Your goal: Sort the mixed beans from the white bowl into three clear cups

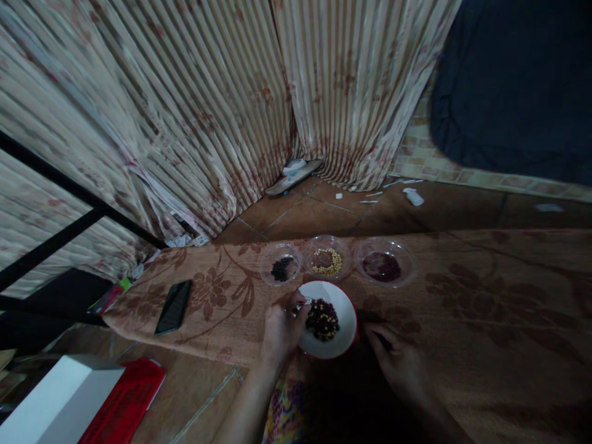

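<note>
A white bowl with a red rim holds a heap of mixed dark red, black and yellow beans. At its left edge my left hand is closed in a pinch over the beans. A thin pale, shiny bit shows by its fingertips, too small to name. My right hand lies in shadow on the cloth, right of the bowl, fingers loosely bent and apart, with nothing visible in it. Behind the bowl stand three clear plastic bowls: black beans at left, yellow beans in the middle, dark red beans at right.
A brown flowered cloth covers the low table. On its left part lies a phone. A white box and a red bag are at lower left. Beyond are striped curtains and a skateboard on the tiled floor.
</note>
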Demonstrator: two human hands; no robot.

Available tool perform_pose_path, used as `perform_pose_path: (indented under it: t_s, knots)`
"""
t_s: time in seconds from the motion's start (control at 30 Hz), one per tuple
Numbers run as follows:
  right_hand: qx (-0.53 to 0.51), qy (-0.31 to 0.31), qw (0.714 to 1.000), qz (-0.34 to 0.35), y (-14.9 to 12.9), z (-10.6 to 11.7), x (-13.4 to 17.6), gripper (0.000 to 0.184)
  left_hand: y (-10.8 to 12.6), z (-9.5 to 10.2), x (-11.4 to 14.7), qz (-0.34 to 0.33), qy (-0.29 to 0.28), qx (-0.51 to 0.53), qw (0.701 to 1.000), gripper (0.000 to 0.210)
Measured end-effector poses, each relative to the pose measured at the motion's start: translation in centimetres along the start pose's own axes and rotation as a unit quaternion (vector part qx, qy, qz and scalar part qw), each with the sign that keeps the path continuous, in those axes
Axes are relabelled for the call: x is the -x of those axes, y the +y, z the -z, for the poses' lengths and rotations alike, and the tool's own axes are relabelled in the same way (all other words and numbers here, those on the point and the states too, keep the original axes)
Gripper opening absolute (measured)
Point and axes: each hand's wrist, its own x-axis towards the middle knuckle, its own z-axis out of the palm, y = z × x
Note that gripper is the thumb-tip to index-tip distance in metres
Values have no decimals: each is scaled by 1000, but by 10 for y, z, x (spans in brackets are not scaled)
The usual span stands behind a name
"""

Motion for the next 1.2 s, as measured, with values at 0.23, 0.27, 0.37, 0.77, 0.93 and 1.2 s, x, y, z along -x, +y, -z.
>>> perform_pose_path:
  t_s: [0.23, 0.27, 0.37, 0.77, 0.93, 1.2]
  knots:
    - [-2, -3, 1000, -6, 1, 0, 0, 31, -2, -3, 0, 6, -1, 18, 1000, 5]
    - [-3, -4, 1000, -7, 1, 0, 0, 31, -2, -4, 0, 5, 1, 21, 1000, 5]
    - [-4, -6, 1000, -4, 2, 0, 0, 31, -2, -4, 0, 5, 3, 24, 1000, 5]
    - [-1, -1, 1000, -2, 2, 0, 0, 30, 4, -3, -1, 21, 7, 16, 1000, 6]
    - [4, 6, 1000, 5, 2, -1, -1, 31, -2, -6, 0, 23, 4, 23, 999, 6]
    - [5, 5, 1000, 1, 2, -1, -1, 32, -5, -8, -1, 16, -1, 24, 1000, 5]
